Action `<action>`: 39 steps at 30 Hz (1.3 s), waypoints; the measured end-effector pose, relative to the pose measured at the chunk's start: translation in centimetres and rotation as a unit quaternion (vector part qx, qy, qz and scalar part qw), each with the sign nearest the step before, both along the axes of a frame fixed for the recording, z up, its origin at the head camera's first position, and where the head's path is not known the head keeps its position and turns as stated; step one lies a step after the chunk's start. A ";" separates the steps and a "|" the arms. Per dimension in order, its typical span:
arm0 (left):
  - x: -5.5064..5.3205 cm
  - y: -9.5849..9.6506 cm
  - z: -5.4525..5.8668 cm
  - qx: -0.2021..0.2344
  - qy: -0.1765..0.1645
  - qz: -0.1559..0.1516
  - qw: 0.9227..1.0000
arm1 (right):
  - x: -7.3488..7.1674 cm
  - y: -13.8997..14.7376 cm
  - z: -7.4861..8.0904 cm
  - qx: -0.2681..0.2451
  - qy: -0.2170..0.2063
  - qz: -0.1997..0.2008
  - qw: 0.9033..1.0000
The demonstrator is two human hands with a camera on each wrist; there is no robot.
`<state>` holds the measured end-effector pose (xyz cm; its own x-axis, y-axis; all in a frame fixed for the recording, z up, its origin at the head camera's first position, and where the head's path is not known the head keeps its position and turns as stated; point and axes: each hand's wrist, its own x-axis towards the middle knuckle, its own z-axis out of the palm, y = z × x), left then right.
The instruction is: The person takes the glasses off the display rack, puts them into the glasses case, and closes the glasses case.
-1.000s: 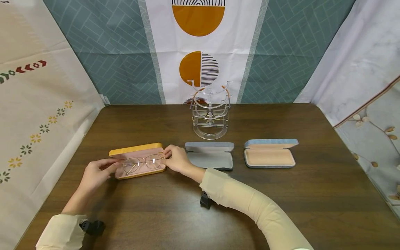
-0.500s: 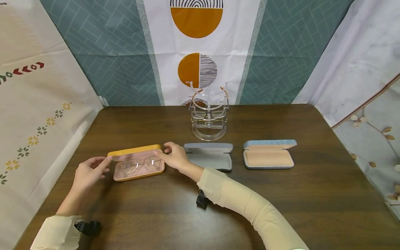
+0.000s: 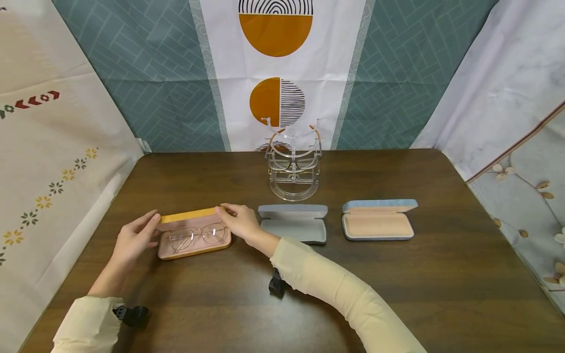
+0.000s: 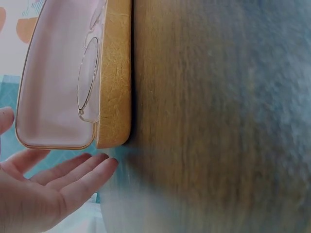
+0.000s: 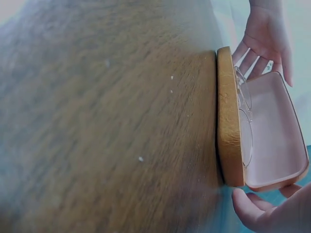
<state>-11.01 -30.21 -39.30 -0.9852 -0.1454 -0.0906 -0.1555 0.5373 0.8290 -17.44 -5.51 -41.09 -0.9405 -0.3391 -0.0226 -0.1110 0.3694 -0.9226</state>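
A yellow eyeglass case (image 3: 194,251) with a pink lining lies on the table at the left, its lid tilted up. Inside rest thin-framed eyeglasses (image 3: 214,234), lenses towards me. My left hand (image 3: 134,240) is at the lid's left end, thumb by the upper corner. Its other fingers (image 4: 80,179) stretch out beside the case in the left wrist view. At the lid's right end is my right hand (image 3: 240,223), with thumb and fingertips on the upper corner. Some of its fingers (image 5: 245,204) show loosely bent beside the case in the right wrist view.
To the right lie an open grey eyeglass case (image 3: 293,229) and an open blue case (image 3: 378,225) lined in peach. A clear display stand (image 3: 293,191) bearing eyeglasses is at the back of the wooden table (image 3: 220,304). Patterned cloths hang around.
Both hands have moved from beside the eyeglasses and the case's base up to the two ends of the lid. The eyeglasses stay in the yellow case. The view has shifted slightly.
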 end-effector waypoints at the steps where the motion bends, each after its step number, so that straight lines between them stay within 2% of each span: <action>1: -0.1 0.0 -0.1 0.002 -0.001 0.000 1.000 | 0.0 -0.1 0.0 -0.007 -0.005 -0.002 1.000; 7: -0.2 0.0 -0.4 0.028 -0.001 0.009 1.000 | 0.1 -0.2 -0.3 -0.035 -0.026 -0.005 0.999; 13: -0.3 -0.2 -0.6 0.051 0.006 0.004 0.999 | 0.1 -0.2 -0.4 -0.028 -0.019 -0.002 0.999; 22: -0.5 -0.8 -0.9 0.089 0.012 -0.027 0.996 | 0.2 0.1 -0.2 -0.017 -0.025 0.015 0.999; 31: -0.2 -1.0 -1.0 0.122 0.008 -0.037 0.992 | 0.5 0.4 -0.4 0.002 -0.029 0.018 0.999; 39: 0.0 -1.2 -1.1 0.166 0.002 -0.062 0.984 | 0.8 0.7 -0.4 -0.004 -0.027 0.012 1.000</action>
